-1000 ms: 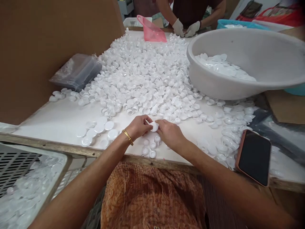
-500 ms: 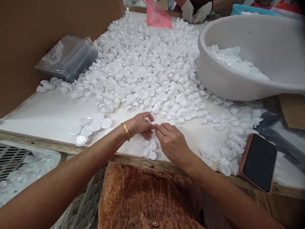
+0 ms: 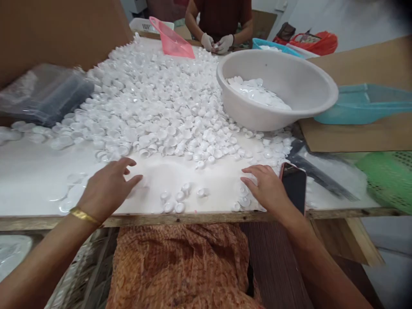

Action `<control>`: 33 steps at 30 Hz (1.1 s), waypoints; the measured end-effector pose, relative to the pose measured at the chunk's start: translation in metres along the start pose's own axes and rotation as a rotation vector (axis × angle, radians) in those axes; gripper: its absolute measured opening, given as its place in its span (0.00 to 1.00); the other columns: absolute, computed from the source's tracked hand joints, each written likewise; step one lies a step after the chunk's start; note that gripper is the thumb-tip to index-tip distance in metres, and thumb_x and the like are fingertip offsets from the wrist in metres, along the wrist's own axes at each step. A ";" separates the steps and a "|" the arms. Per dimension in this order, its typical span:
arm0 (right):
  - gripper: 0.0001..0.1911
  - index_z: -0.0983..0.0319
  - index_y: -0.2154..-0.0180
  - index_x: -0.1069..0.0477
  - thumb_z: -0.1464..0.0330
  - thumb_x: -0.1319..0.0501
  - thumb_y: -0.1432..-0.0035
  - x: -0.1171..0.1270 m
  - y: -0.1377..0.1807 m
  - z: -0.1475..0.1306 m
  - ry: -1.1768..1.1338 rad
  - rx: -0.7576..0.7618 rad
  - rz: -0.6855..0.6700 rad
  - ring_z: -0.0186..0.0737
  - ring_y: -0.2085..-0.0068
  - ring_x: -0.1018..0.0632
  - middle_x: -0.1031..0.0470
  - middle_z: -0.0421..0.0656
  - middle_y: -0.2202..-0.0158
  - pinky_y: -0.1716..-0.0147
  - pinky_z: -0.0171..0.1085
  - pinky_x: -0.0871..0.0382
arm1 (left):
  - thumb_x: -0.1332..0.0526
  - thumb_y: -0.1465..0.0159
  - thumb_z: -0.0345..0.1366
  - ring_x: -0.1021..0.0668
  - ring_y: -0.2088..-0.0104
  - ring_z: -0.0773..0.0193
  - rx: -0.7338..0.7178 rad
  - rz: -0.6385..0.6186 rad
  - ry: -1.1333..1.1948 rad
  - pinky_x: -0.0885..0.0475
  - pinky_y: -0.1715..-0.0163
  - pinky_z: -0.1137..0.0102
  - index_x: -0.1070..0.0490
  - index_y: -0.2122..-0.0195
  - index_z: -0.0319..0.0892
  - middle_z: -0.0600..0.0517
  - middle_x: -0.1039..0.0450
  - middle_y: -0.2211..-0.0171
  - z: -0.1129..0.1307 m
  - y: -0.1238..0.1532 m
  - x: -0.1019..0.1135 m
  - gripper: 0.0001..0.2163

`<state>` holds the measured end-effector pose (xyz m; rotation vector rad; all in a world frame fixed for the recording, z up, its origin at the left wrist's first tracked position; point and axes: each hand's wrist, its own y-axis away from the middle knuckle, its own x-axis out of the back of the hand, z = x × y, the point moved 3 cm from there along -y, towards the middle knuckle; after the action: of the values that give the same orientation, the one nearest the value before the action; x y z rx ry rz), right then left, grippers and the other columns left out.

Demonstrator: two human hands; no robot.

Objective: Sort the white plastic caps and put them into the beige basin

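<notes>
My left hand point(image 3: 109, 184) is at the left over the table, thumb and fingers apart with nothing between them. Beside it, partly hidden, lie flat white discs point(image 3: 73, 194). My right hand point(image 3: 265, 186) reaches over a few small white plastic pieces point(image 3: 243, 201) at the right, its fingers spread and holding nothing I can see. Between both hands, near the front edge, lies a loose group of small round white pieces point(image 3: 179, 196). Beyond the hands spreads a large heap of small white cup-shaped plastic pieces point(image 3: 161, 107).
A grey-white basin point(image 3: 257, 118) with white pieces stands behind my right hand. A phone point(image 3: 294, 184) lies by my right wrist. Around are a pink scoop point(image 3: 175, 43), a blue scoop point(image 3: 354, 105), a green basket point(image 3: 386, 176) and plastic bags point(image 3: 45, 94). Opposite, a co-worker's gloved hands point(image 3: 217, 43) hold something small.
My hands were together at the middle on a small white piece; now they are wide apart and open. The view has swung right and up, bringing the co-worker's torso and blue scoop into sight.
</notes>
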<state>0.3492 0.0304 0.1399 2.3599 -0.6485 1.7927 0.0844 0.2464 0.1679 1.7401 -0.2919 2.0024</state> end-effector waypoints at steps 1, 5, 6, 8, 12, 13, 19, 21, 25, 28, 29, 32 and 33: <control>0.13 0.63 0.59 0.29 0.64 0.41 0.46 0.004 0.005 0.012 0.050 -0.014 -0.062 0.48 0.56 0.31 0.27 0.47 0.60 0.56 0.45 0.37 | 0.44 0.42 0.42 0.26 0.70 0.59 -0.051 0.084 -0.044 0.35 0.75 0.69 0.34 0.57 0.41 0.47 0.30 0.64 0.005 0.005 0.002 0.14; 0.13 0.62 0.61 0.30 0.65 0.39 0.50 -0.004 0.018 0.029 0.125 0.013 -0.216 0.48 0.57 0.32 0.28 0.47 0.62 0.59 0.44 0.37 | 0.46 0.40 0.37 0.27 0.73 0.64 -0.241 0.030 0.024 0.34 0.72 0.69 0.30 0.60 0.43 0.50 0.31 0.64 0.036 0.028 -0.019 0.10; 0.11 0.63 0.63 0.30 0.65 0.40 0.49 -0.008 0.019 0.030 0.119 0.016 -0.205 0.48 0.58 0.31 0.28 0.47 0.63 0.59 0.44 0.37 | 0.46 0.41 0.35 0.27 0.71 0.63 -0.251 -0.014 0.047 0.33 0.70 0.69 0.29 0.60 0.43 0.50 0.31 0.64 0.041 0.031 -0.028 0.10; 0.09 0.62 0.66 0.31 0.64 0.42 0.48 -0.014 0.019 0.031 0.080 0.024 -0.147 0.47 0.59 0.31 0.28 0.46 0.64 0.60 0.43 0.37 | 0.47 0.41 0.31 0.27 0.67 0.62 -0.251 -0.023 0.119 0.32 0.66 0.68 0.29 0.59 0.42 0.49 0.31 0.65 0.044 0.034 -0.042 0.12; 0.09 0.60 0.69 0.31 0.62 0.45 0.45 -0.007 0.010 0.023 -0.056 0.031 -0.016 0.45 0.60 0.30 0.27 0.44 0.64 0.60 0.42 0.38 | 0.51 0.40 0.29 0.27 0.71 0.66 -0.203 -0.018 0.435 0.31 0.67 0.71 0.29 0.60 0.39 0.50 0.30 0.69 0.036 0.029 -0.056 0.13; 0.09 0.60 0.69 0.31 0.62 0.45 0.45 -0.003 0.007 0.014 -0.105 -0.001 0.003 0.44 0.62 0.29 0.27 0.44 0.66 0.62 0.40 0.38 | 0.52 0.40 0.28 0.27 0.73 0.68 -0.173 -0.024 0.507 0.31 0.69 0.72 0.29 0.61 0.39 0.51 0.30 0.70 0.033 0.027 -0.055 0.13; 0.09 0.59 0.69 0.29 0.62 0.43 0.45 -0.015 -0.016 -0.089 -0.559 -0.019 -0.226 0.36 0.72 0.27 0.25 0.40 0.71 0.73 0.34 0.36 | 0.45 0.41 0.38 0.29 0.78 0.71 -0.098 -0.093 0.771 0.33 0.78 0.76 0.28 0.61 0.41 0.52 0.28 0.68 0.036 0.038 -0.036 0.11; 0.07 0.60 0.71 0.29 0.64 0.42 0.45 -0.032 -0.025 -0.115 -0.629 0.017 -0.268 0.35 0.72 0.27 0.26 0.39 0.73 0.72 0.34 0.36 | 0.44 0.42 0.40 0.30 0.80 0.71 -0.084 -0.223 0.861 0.35 0.80 0.76 0.28 0.63 0.40 0.54 0.28 0.74 0.038 0.045 -0.037 0.11; 0.07 0.60 0.71 0.30 0.65 0.43 0.45 -0.056 -0.035 -0.131 -0.636 0.066 -0.312 0.35 0.72 0.28 0.26 0.39 0.74 0.73 0.34 0.37 | 0.44 0.42 0.40 0.34 0.84 0.71 -0.016 -0.217 0.848 0.39 0.83 0.76 0.28 0.70 0.39 0.56 0.34 0.83 0.031 0.050 -0.045 0.10; 0.07 0.60 0.65 0.30 0.66 0.40 0.47 -0.056 -0.034 -0.130 -0.477 0.211 -0.235 0.38 0.66 0.28 0.27 0.41 0.69 0.67 0.36 0.36 | 0.44 0.42 0.38 0.29 0.77 0.69 -0.112 -0.012 0.718 0.36 0.76 0.75 0.27 0.69 0.40 0.53 0.30 0.77 0.027 0.049 -0.045 0.08; 0.09 0.61 0.63 0.30 0.66 0.38 0.48 -0.055 -0.032 -0.130 -0.404 0.265 -0.203 0.40 0.62 0.29 0.28 0.42 0.66 0.65 0.38 0.36 | 0.43 0.42 0.36 0.28 0.74 0.68 -0.167 0.065 0.658 0.35 0.73 0.74 0.27 0.69 0.40 0.52 0.29 0.75 0.028 0.050 -0.044 0.08; 0.13 0.61 0.61 0.30 0.65 0.36 0.51 -0.055 -0.029 -0.136 -0.226 0.364 -0.172 0.44 0.58 0.32 0.30 0.45 0.62 0.62 0.40 0.37 | 0.44 0.41 0.34 0.29 0.71 0.67 -0.282 0.212 0.524 0.36 0.71 0.73 0.27 0.68 0.40 0.51 0.30 0.73 0.028 0.054 -0.040 0.07; 0.12 0.61 0.62 0.30 0.64 0.36 0.50 -0.057 -0.030 -0.138 -0.189 0.378 -0.178 0.44 0.58 0.33 0.30 0.45 0.63 0.62 0.40 0.38 | 0.44 0.40 0.34 0.29 0.71 0.67 -0.296 0.241 0.508 0.36 0.71 0.73 0.27 0.69 0.40 0.51 0.30 0.73 0.028 0.054 -0.039 0.07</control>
<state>0.2254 0.1190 0.1322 2.7485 -0.1111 1.7564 0.0864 0.1785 0.1426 1.0139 -0.6075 2.3447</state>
